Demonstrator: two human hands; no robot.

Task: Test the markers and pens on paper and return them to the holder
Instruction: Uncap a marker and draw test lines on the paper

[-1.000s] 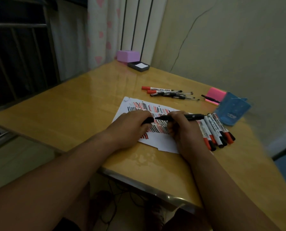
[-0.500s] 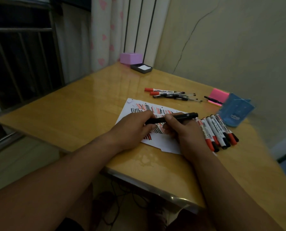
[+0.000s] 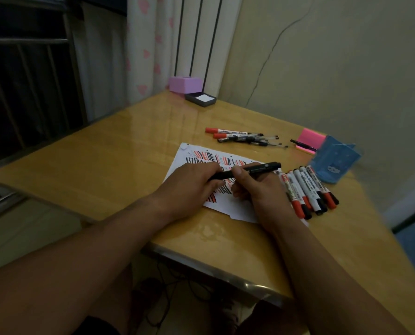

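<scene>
A black marker [image 3: 262, 168] lies level just above the white paper [image 3: 230, 210], which is covered in red and black strokes. My left hand [image 3: 189, 187] grips the marker's left end, and my right hand [image 3: 259, 189] pinches its middle with thumb and fingers. The marker's tip is hidden inside my left hand. Several red and black whiteboard markers [image 3: 308, 189] lie in a row right of my right hand. The blue holder [image 3: 334, 163] stands beyond them near the table's right edge.
Two red markers and several thin pens [image 3: 245, 139] lie in a pile behind the paper. A pink sticky pad [image 3: 310, 139] with a black pen [image 3: 303, 145] on it sits beside the holder. A purple box [image 3: 186, 84] and dark tray [image 3: 200, 99] occupy the far corner.
A gap showed between the piece in my left hand and the marker body; the two have come together. The marker's right end has tilted slightly up.
</scene>
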